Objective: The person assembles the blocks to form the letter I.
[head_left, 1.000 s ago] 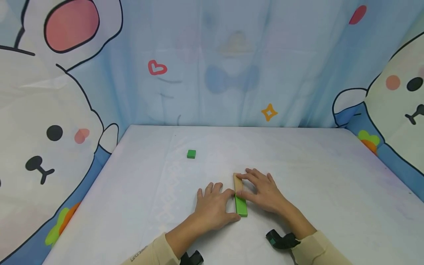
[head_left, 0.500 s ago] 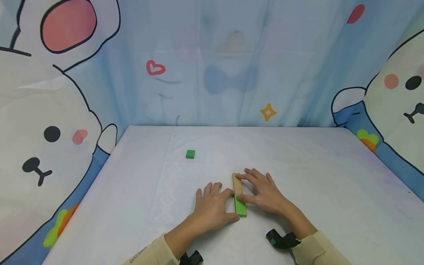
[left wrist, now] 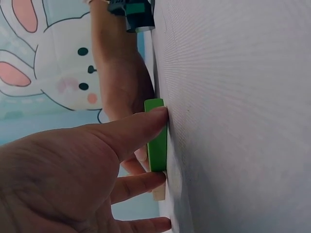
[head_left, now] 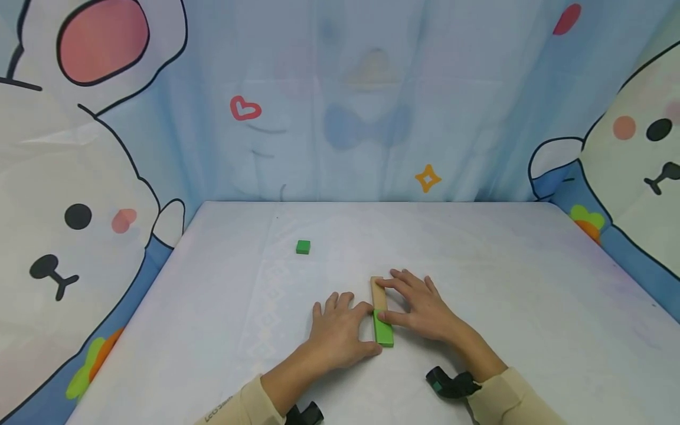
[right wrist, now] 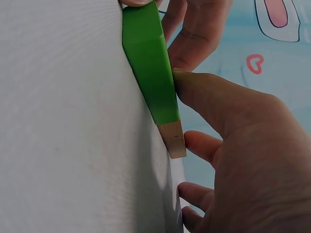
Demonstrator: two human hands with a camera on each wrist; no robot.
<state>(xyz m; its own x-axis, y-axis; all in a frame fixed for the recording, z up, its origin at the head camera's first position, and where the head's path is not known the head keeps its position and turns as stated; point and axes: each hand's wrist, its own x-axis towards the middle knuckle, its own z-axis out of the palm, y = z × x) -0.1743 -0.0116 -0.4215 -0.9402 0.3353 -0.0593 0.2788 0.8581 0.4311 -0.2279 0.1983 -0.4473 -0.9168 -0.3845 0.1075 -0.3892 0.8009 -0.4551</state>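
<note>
A long green block (head_left: 383,334) and a long wood-coloured block (head_left: 379,295) lie end to end in a line on the table. My left hand (head_left: 340,333) pinches the green block lengthwise, its thumb at the near end and its index finger by the joint. From the right side, my right hand (head_left: 422,307) touches both pieces. Its thumb (right wrist: 199,90) rests on the green block, and its index finger reaches the far part of the wood-coloured block. In the left wrist view, the green block (left wrist: 157,145) partly shows behind my left thumb.
A small green block (head_left: 303,247) lies apart, farther back and left on the white-covered table (head_left: 478,248). Behind the table hangs a blue curtain (head_left: 297,153) with cartoon figures. Black wrist cameras (head_left: 451,383) sit at both cuffs.
Both hands and the two long blocks hold almost the same position. The whole head view has shifted slightly left.
</note>
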